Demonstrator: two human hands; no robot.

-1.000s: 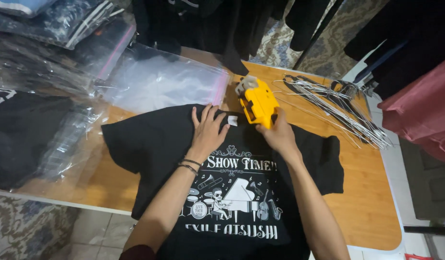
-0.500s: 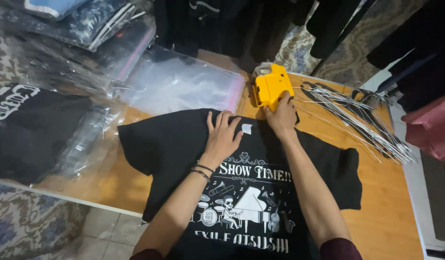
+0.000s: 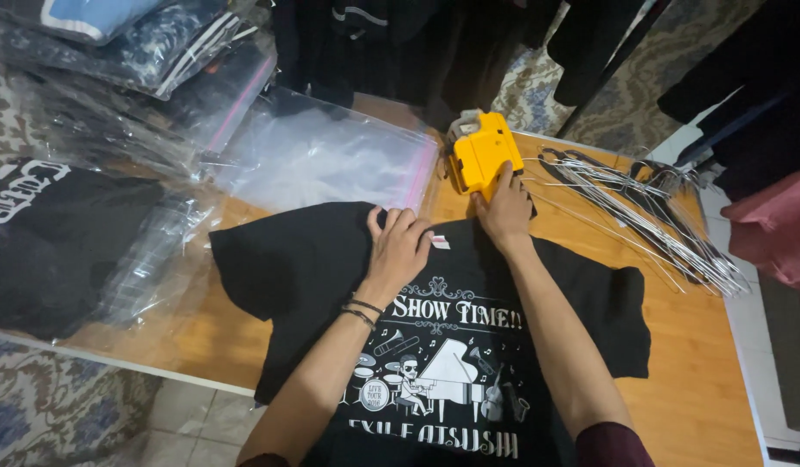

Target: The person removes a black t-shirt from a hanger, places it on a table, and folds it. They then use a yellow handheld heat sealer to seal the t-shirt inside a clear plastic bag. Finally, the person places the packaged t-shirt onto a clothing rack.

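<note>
1. Our left hand (image 3: pixel 400 246) lies palm down on the collar area of the black T-shirt (image 3: pixel 331 285), fingers loosely spread and slightly curled, pressing the cloth just beside its small white neck label (image 3: pixel 441 244); it holds nothing.
2. Our right hand (image 3: pixel 505 207) rests at the top edge of the T-shirt, just past the collar, fingers extended forward and touching the near side of the yellow tool (image 3: pixel 481 154); we cannot tell whether the fingers grip it or only rest against it.
3. The T-shirt lies flat on the wooden surface (image 3: pixel 703 380), print side up, with a white piano-and-musician graphic below the collar.
4. The yellow tool sits on the surface just beyond the T-shirt's collar.
5. A clear plastic bag (image 3: pixel 322 156) with a pink strip along its edge lies flat beyond the T-shirt's left shoulder; it looks empty. More clear bags (image 3: pixel 132 52) further left of the T-shirt hold folded dark garments.
6. A bundle of wire hangers (image 3: pixel 642 216) lies to the right of the T-shirt's collar.
7. Both forearms reach forward over the print, nearly parallel; the left wrist wears thin dark bracelets (image 3: pixel 362 310).
</note>
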